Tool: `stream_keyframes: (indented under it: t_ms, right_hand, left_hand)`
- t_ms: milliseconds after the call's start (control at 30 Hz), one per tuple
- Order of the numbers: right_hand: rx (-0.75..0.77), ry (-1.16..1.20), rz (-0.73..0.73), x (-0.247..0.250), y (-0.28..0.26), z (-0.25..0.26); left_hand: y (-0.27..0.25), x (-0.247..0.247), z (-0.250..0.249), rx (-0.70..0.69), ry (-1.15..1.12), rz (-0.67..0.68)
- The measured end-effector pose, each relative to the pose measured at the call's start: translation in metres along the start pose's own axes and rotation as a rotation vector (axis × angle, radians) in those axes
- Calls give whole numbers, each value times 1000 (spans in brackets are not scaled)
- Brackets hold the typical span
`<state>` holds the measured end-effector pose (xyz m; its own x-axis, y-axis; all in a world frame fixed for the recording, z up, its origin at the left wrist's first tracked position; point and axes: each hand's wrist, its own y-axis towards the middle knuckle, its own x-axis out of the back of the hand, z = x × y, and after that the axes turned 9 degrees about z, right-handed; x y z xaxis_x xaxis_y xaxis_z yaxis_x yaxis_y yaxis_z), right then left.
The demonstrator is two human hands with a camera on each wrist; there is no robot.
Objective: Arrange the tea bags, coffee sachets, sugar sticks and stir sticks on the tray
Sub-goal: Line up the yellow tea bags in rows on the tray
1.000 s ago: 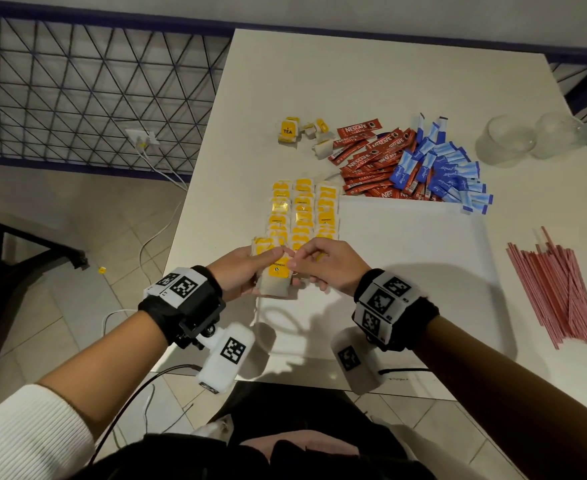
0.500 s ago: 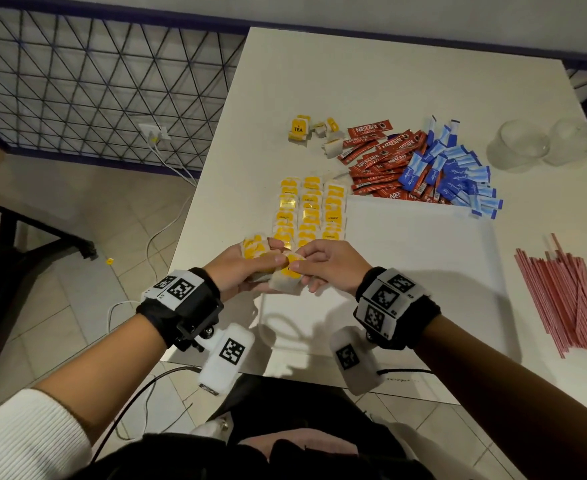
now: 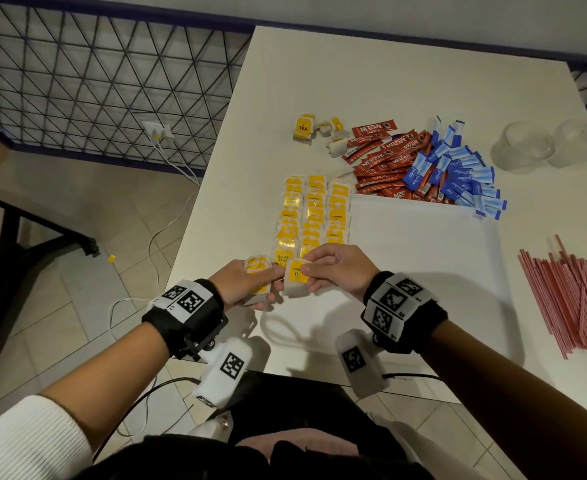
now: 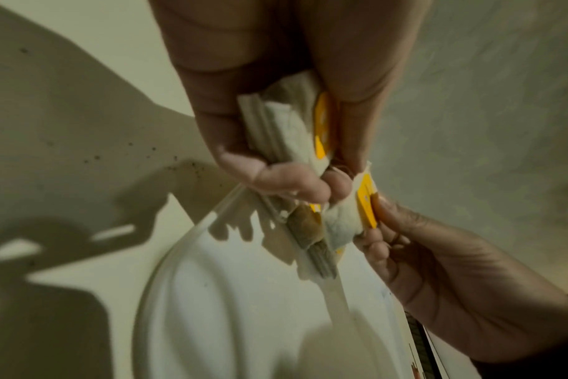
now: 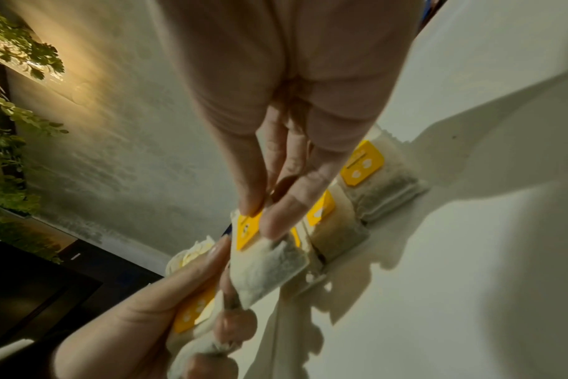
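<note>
Single tea bag (image 3: 296, 279), yellow tag up, was pinched at its upper end by the right hand (image 3: 337, 270) between thumb and fingers (image 5: 277, 218). Bag hung just above the near end of the tea-bag rows (image 3: 314, 216) on the white tray (image 3: 423, 258), long axis roughly parallel to the rows. Left hand (image 3: 240, 284) gripped a small stack of tea bags (image 3: 258, 271) just beside it, fingers curled round the stack. Judgement: the open slot lay directly ahead of the right fingers, at the near end of the rows; right hand nearer. Coffee sachets (image 3: 385, 157), sugar sticks (image 3: 458, 174) and stir sticks (image 3: 569, 296) lay on the counter (image 3: 354, 81), off the tray.
</note>
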<state>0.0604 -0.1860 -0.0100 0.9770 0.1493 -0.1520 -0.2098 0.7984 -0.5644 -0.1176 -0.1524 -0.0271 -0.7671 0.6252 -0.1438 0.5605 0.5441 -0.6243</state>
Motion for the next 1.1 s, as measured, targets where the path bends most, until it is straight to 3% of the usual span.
stream_keyframes:
  t_ms: [433,767,933,1100]
  right_hand:
    - [-96,-37,-52,4,-1,-9]
    - [-135,-285,-262,2,16,-16]
    - [-93,-459,-378,0,22,-15]
    - [-86,-452,-407,-1,23,-15]
  left_hand:
    - [3,-9,-2,237,349,84]
    - [10,-9,-6,238,887,31]
    - [8,-4,-15,251,1011,-31]
    - [11,-1,-21,198,1020,-91]
